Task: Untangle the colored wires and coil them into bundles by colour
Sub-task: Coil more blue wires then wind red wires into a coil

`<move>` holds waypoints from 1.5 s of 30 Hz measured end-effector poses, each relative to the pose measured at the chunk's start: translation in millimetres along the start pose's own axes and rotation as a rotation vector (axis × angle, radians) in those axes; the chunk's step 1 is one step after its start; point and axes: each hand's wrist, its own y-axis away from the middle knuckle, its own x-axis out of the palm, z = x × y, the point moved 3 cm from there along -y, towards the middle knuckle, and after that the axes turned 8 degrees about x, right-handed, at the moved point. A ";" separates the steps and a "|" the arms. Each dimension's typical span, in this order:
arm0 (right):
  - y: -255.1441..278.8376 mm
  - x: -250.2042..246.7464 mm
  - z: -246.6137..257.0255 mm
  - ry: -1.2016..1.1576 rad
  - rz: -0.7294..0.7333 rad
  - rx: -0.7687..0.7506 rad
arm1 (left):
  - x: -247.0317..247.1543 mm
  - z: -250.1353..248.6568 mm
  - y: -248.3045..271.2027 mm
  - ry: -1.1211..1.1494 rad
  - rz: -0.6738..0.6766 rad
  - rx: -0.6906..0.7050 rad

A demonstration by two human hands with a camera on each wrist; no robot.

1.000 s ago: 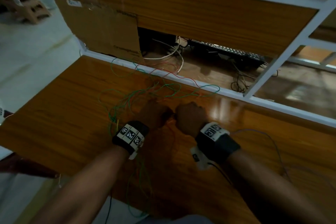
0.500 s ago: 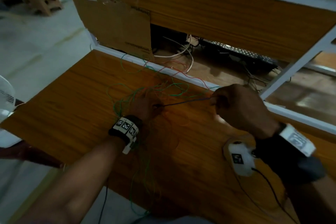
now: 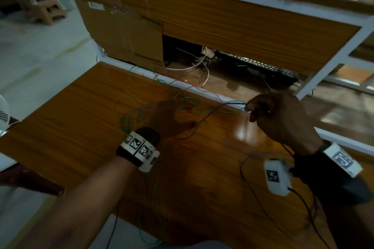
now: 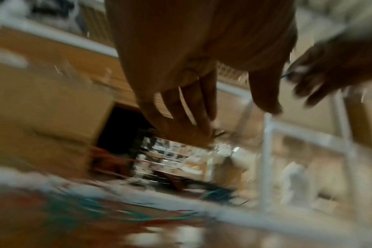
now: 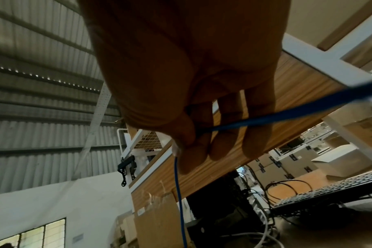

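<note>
1. While my right hand (image 3: 283, 119) pinches the blue wire (image 5: 255, 121) between thumb and fingers above the wooden table (image 3: 81, 127), the wire runs leftward.
2. My left hand (image 3: 170, 117) hovers with loose fingers over the green wires (image 3: 137, 111), grasping nothing.

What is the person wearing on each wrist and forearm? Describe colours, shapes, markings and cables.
Both forearms are bare, with no sleeves. The left wrist has a black band carrying white blocks with black square code markings. The right wrist has a black band, a white coded tag and a white box with a thin dark cable.
</note>
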 end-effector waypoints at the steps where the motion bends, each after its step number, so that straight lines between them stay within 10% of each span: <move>1: 0.3 -0.2 4.0 -0.018 0.014 -0.013 | 7.4 -13.9 -2.3 0.097 0.026 0.019; 8: 9.5 -55.1 -10.6 -0.191 -0.087 0.073 | 28.8 -8.5 3.3 0.431 0.032 -0.047; 15: 2.4 -96.3 -208.9 -0.125 -0.233 0.160 | 0.8 44.9 37.0 0.299 -0.091 -0.264; 21: 33.8 -67.5 -74.1 -0.048 -0.042 0.085 | -14.2 -54.2 13.5 0.511 -0.231 -0.008; 26: 44.5 -64.9 -74.7 -0.076 0.071 -0.054 | 16.5 -141.6 -9.8 0.710 0.116 0.078; 30: 76.4 -88.3 -98.9 -0.129 0.126 -0.024 | 58.6 -189.1 13.3 0.893 0.380 0.069; 39: 149.2 -116.4 -167.1 -0.248 0.033 -0.029 | 125.3 -293.6 52.3 1.199 0.484 -0.023; 45: 247.6 -160.0 -230.1 -0.181 -0.212 0.286 | 153.6 -364.8 76.8 1.135 0.191 -0.074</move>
